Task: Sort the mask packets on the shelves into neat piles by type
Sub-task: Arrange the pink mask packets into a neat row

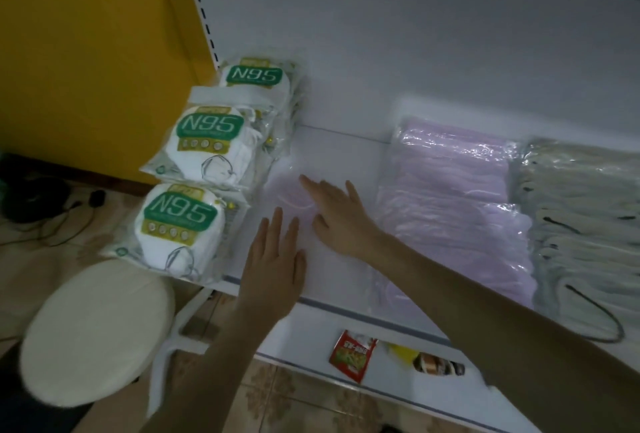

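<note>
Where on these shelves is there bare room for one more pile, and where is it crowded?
Bare upper shelf lies between the N95 packets and the purple pile, behind the pink packet that the right hand touches. The lower shelf is bare left of the red sachet. Crowded: purple pile against grey pile.

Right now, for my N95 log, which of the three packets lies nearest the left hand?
The frontmost N95 packet, beside the left hand; the middle packet and rear packet sit farther back.
</note>
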A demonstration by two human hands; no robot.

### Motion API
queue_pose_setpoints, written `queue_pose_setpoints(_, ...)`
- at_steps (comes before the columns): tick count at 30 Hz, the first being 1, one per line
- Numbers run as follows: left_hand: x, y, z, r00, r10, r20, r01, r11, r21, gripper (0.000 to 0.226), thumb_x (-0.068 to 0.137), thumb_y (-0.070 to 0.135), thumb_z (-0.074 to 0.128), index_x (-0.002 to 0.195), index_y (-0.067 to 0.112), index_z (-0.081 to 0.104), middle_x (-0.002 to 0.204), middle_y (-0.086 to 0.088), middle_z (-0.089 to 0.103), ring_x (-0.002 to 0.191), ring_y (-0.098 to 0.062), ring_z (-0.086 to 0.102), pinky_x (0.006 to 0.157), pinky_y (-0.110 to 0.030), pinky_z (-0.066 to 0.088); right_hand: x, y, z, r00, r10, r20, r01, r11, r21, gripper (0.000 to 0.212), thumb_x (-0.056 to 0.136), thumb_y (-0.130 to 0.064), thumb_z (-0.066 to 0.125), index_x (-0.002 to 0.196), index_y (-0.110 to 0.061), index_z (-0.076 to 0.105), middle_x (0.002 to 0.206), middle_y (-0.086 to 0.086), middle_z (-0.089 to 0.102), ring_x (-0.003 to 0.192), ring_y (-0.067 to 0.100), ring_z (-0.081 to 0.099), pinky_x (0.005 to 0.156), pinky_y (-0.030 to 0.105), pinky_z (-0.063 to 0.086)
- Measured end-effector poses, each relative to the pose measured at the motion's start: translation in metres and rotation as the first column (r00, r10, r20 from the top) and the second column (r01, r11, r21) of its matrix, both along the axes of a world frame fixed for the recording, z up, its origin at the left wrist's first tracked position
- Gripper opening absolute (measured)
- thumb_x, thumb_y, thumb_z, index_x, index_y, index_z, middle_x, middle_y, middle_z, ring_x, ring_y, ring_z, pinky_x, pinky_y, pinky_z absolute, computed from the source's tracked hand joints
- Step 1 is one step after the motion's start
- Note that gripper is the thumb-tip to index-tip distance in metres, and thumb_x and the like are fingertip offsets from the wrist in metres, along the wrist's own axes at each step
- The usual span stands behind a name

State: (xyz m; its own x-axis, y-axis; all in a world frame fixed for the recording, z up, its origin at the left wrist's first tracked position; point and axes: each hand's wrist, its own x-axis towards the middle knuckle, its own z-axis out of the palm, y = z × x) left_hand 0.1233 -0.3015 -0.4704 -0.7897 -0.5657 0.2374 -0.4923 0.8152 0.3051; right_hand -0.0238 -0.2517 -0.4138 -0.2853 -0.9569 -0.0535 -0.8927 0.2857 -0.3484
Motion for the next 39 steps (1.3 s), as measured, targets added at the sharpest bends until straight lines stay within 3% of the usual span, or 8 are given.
queue_pose_setpoints(4, -0.007, -0.013, 0.005, 0.972, -0.081, 0.222, 0.106, 0.989, -0.104, 0.059, 0.1, 0.044, 0.007, 0.123, 0.016, 0.054, 0.119, -0.018, 0.063, 0.106, -0.042, 0.061, 0.074, -0.056, 0.052, -0.01, 0.088, 0.009, 0.974, -0.221, -0.042, 0.214, 0.969, -0.124, 0.072, 0.082, -0.049, 0.026, 0.147, -0.018, 0.027, 0.151, 0.012, 0.03, 0.14, 0.032, 0.025, 0.113, 0.046, 0.007)
queue_pose_setpoints(12, -0.001, -0.004, 0.015, 0.919, -0.177, 0.351, 0.208, 0.977, -0.052, 0.055, 0.079, 0.049, 0.036, 0.097, 0.008, 0.067, 0.09, -0.025, 0.063, 0.088, -0.047, 0.063, 0.074, -0.058, 0.05, -0.019, 0.17, -0.014, 0.896, -0.386, -0.219, 0.438, 0.849, 0.296, 0.067, 0.089, -0.063, 0.016, 0.132, -0.021, 0.045, 0.132, 0.016, 0.055, 0.114, 0.039, 0.058, 0.084, 0.059, 0.046)
queue_pose_setpoints(18, 0.03, 0.015, 0.014, 0.952, -0.179, 0.248, 0.233, 0.95, -0.208, 0.042, 0.079, 0.05, 0.041, 0.103, 0.016, 0.052, 0.106, -0.018, 0.062, 0.08, -0.036, 0.06, 0.072, -0.041, 0.05, -0.023, 0.171, -0.009, 0.902, -0.37, -0.223, 0.423, 0.863, 0.278, 0.073, 0.091, -0.061, 0.028, 0.149, -0.027, 0.002, 0.158, 0.007, -0.008, 0.145, 0.029, -0.003, 0.115, 0.046, 0.0)
queue_pose_setpoints(30, 0.074, 0.045, 0.03, 0.986, -0.166, 0.018, 0.164, 0.944, -0.286, 0.033, 0.067, -0.004, 0.042, 0.094, 0.009, 0.056, 0.081, -0.012, 0.067, 0.071, -0.03, 0.052, 0.053, -0.033, 0.047, 0.008, 0.178, 0.024, 0.833, -0.539, 0.126, 0.536, 0.842, 0.06, 0.067, 0.096, -0.04, 0.044, 0.15, -0.017, 0.011, 0.156, 0.014, 0.003, 0.144, 0.03, 0.007, 0.115, 0.036, 0.009)
queue_pose_setpoints(32, 0.086, 0.059, 0.036, 0.99, -0.117, -0.076, 0.098, 0.972, -0.212, 0.042, 0.068, -0.013, 0.052, 0.104, 0.008, 0.054, 0.089, -0.015, 0.069, 0.073, -0.033, 0.058, 0.063, -0.038, 0.05, 0.029, 0.178, 0.034, 0.665, -0.541, 0.515, 0.603, 0.796, 0.056, 0.063, 0.095, -0.037, 0.048, 0.148, -0.019, 0.02, 0.152, 0.01, 0.022, 0.138, 0.027, 0.027, 0.108, 0.033, 0.026)
queue_pose_setpoints(34, 0.088, 0.072, 0.05, 0.981, -0.093, -0.173, 0.066, 0.985, -0.158, 0.048, 0.067, -0.019, 0.059, 0.109, 0.004, 0.055, 0.095, -0.017, 0.069, 0.077, -0.035, 0.059, 0.068, -0.04, 0.051, 0.048, 0.172, 0.048, 0.286, -0.473, 0.833, 0.618, 0.756, 0.216, 0.061, 0.094, -0.04, 0.049, 0.147, -0.026, 0.022, 0.143, 0.005, 0.038, 0.122, 0.025, 0.049, 0.098, 0.034, 0.04)
queue_pose_setpoints(36, 0.081, 0.084, 0.067, 0.959, -0.15, -0.24, 0.097, 0.971, -0.218, 0.048, 0.069, -0.02, 0.057, 0.111, 0.005, 0.057, 0.099, -0.013, 0.07, 0.082, -0.031, 0.052, 0.07, -0.038, 0.048, 0.054, 0.166, 0.06, -0.09, -0.358, 0.929, 0.583, 0.738, 0.341, 0.054, 0.094, -0.04, 0.048, 0.143, -0.028, 0.028, 0.13, 0.005, 0.049, 0.102, 0.026, 0.061, 0.092, 0.04, 0.047)
queue_pose_setpoints(39, 0.06, 0.099, 0.085, 0.93, -0.312, -0.194, 0.219, 0.894, -0.39, 0.045, 0.076, -0.013, 0.047, 0.113, 0.011, 0.056, 0.106, -0.006, 0.07, 0.086, -0.024, 0.046, 0.07, -0.034, 0.049, 0.041, 0.167, 0.073, -0.28, -0.14, 0.95, 0.685, 0.664, 0.299, 0.029, 0.094, -0.032, 0.051, 0.12, -0.019, 0.045, 0.101, 0.006, 0.064, 0.081, 0.019, 0.065, 0.08, 0.036, 0.053)
